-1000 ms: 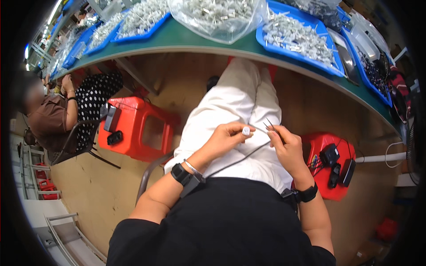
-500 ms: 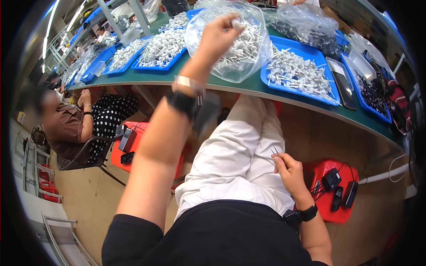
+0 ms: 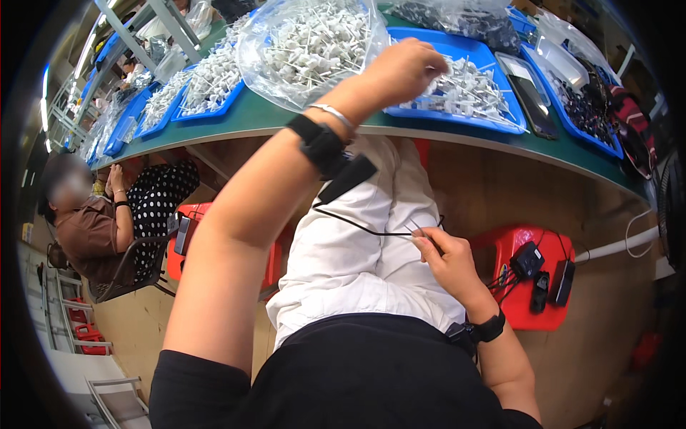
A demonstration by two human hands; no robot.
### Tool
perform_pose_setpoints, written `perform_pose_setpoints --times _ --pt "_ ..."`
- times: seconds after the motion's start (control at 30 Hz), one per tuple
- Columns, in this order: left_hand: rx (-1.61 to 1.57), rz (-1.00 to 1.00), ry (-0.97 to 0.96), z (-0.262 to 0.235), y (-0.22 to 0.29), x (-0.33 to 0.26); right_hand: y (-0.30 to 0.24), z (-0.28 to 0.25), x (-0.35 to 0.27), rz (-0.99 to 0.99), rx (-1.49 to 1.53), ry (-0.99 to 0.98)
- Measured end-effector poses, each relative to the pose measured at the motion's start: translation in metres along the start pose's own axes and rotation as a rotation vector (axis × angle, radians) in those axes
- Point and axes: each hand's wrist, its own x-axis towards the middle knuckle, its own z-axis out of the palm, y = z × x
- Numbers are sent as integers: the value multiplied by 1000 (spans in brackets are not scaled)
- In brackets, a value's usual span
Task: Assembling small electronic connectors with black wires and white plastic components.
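Note:
My left hand (image 3: 406, 71) reaches over the blue tray (image 3: 477, 48) of loose white plastic pieces with thin stems (image 3: 468, 93). Its fingers are curled in, and whatever they may hold is hidden. Left of it, a clear plastic bag (image 3: 251, 68) stands open, heaped with similar white pieces (image 3: 314, 46). Down over my lap, my right hand (image 3: 451, 263) grips a pair of metal tweezers (image 3: 414, 227), points facing away from me. A black cable (image 3: 350, 223) hangs from the device on my left wrist, crossing near the tweezers.
More blue trays of white pieces (image 3: 207, 86) line the green table (image 3: 264, 118) to the left. A phone (image 3: 532, 100) and a tray of dark parts (image 3: 589, 129) lie at right. Red stools (image 3: 550, 314) flank me; a seated person (image 3: 96, 229) is at left.
My left hand has moved right, from above the plastic bag with a white piece pinched in it, to above the right-hand tray. My right hand has shifted slightly left with the tweezers.

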Motion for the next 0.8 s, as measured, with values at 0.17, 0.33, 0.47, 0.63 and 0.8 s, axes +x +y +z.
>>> perform_pose_setpoints --times 0.17,0.33,0.47,0.63,0.8 --pt "170 179 -116 29 -5 31 -11 6 1 -32 6 28" --pt "423 42 -386 44 11 61 -3 0 -5 35 10 10" --pt "462 70 -333 48 -8 55 -8 5 1 15 37 -21" --pt "488 124 -241 58 -10 50 -4 3 0 38 -3 -27" --pt "353 -10 -216 53 -17 39 -4 0 -3 29 -17 -26"
